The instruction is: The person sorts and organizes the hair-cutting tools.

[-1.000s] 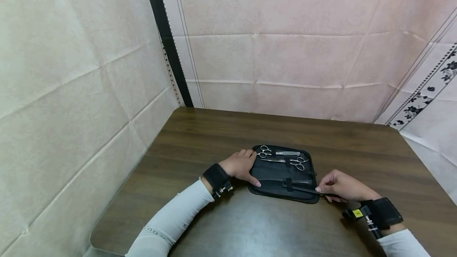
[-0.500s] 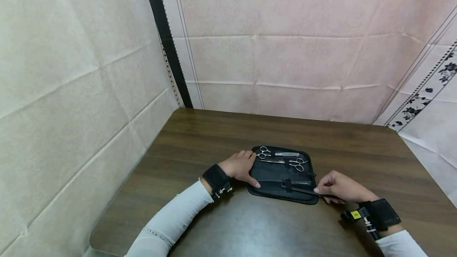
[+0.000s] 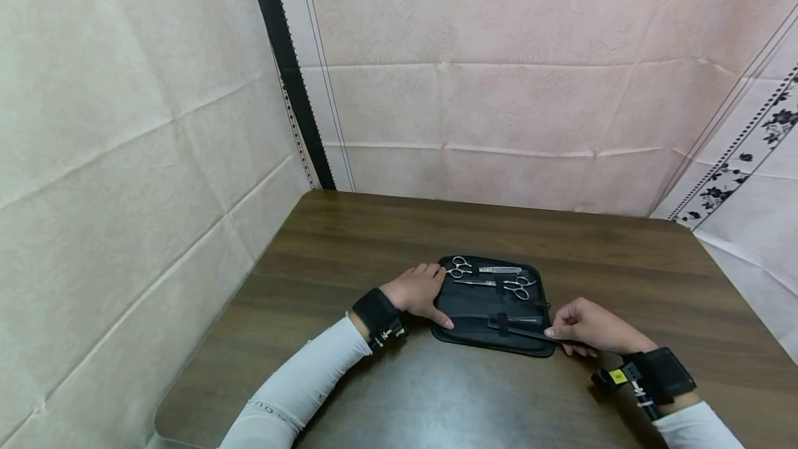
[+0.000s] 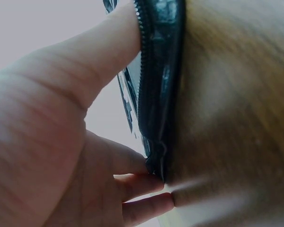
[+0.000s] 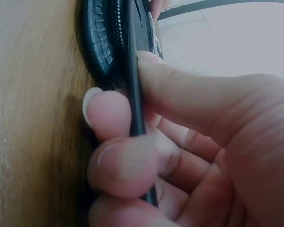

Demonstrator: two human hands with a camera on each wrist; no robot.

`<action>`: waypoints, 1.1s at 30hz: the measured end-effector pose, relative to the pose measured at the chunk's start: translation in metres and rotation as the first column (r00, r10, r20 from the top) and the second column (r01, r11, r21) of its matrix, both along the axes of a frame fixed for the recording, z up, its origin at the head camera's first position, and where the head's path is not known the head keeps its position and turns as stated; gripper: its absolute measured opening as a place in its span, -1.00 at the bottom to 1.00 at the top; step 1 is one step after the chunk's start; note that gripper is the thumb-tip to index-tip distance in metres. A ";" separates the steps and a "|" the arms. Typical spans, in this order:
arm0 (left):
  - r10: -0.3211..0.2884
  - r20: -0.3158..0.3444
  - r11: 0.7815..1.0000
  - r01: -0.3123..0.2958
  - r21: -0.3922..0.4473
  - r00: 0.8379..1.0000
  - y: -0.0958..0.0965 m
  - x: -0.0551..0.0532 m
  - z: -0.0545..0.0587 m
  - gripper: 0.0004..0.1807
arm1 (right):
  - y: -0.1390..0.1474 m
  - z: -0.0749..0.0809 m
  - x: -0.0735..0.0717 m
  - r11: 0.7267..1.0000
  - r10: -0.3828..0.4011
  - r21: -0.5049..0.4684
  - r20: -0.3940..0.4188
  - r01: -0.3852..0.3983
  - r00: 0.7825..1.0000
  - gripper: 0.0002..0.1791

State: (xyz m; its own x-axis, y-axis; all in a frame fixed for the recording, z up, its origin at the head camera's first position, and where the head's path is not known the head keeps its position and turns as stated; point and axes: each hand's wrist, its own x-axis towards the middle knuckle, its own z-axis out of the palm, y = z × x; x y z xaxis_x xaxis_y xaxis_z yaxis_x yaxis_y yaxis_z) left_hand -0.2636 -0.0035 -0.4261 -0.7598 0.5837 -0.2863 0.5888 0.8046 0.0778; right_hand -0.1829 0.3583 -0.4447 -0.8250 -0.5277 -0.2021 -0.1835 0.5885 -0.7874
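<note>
An unfolded black zip case [image 3: 464, 303] lies flat on the wooden table, holding two pairs of silver scissors [image 3: 520, 287] and a dark comb [image 3: 474, 315]. My left hand [image 3: 424, 293] spreads along the case's left edge. Its thumb presses on the near corner, over the zip rim [image 4: 163, 94], and its fingers rest at the far part of the edge. At the right side my right hand [image 3: 589, 324] pinches the slim round handle of a black tail comb [image 5: 137, 109] between thumb and curled fingers. The tail comb's other end lies under a small strap [image 3: 502, 324] in the case.
The brown table [image 3: 374, 234] has rounded corners and extends around the case. Pale cloth sheets [image 3: 499, 109] hang behind it and on the left [image 3: 125, 192]. Each wrist wears a black band with a small camera [image 3: 614, 376].
My right hand, with the tail comb, has shifted very slightly left in the head view; the case appears shifted a little too. The left hand keeps its place on the case.
</note>
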 end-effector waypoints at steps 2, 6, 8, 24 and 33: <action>0.001 0.000 1.000 -0.001 0.000 1.000 0.000 0.000 0.000 0.29 | 0.000 0.000 0.000 1.000 -0.011 0.009 0.004 0.011 1.000 -0.62; 0.002 0.006 1.000 -0.002 0.002 1.000 0.000 0.001 -0.001 0.29 | 0.000 0.002 0.002 0.999 -0.036 0.032 0.018 0.035 0.999 -0.61; 0.003 0.008 1.000 -0.003 0.001 1.000 -0.001 0.001 -0.001 0.30 | 0.003 0.004 0.002 0.999 -0.041 0.037 0.036 0.039 0.999 -0.59; 0.010 0.009 1.000 -0.010 0.007 1.000 0.000 0.000 -0.003 0.30 | 0.040 0.009 0.002 0.998 0.057 -0.039 0.206 -0.050 0.977 -0.61; 0.011 0.006 1.000 -0.011 -0.001 1.000 0.000 -0.001 -0.002 0.30 | 0.036 0.009 0.002 0.999 0.049 -0.023 0.183 -0.046 0.982 -0.59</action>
State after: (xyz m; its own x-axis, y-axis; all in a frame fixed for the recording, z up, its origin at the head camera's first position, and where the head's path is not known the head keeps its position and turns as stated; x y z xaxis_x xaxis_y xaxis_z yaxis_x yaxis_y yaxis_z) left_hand -0.2650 -0.0033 -0.4283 -0.7642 0.5752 -0.2918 0.5796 0.8109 0.0806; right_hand -0.1812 0.3948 -0.4359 -0.7487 -0.5704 -0.3378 -0.0619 0.5675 -0.8210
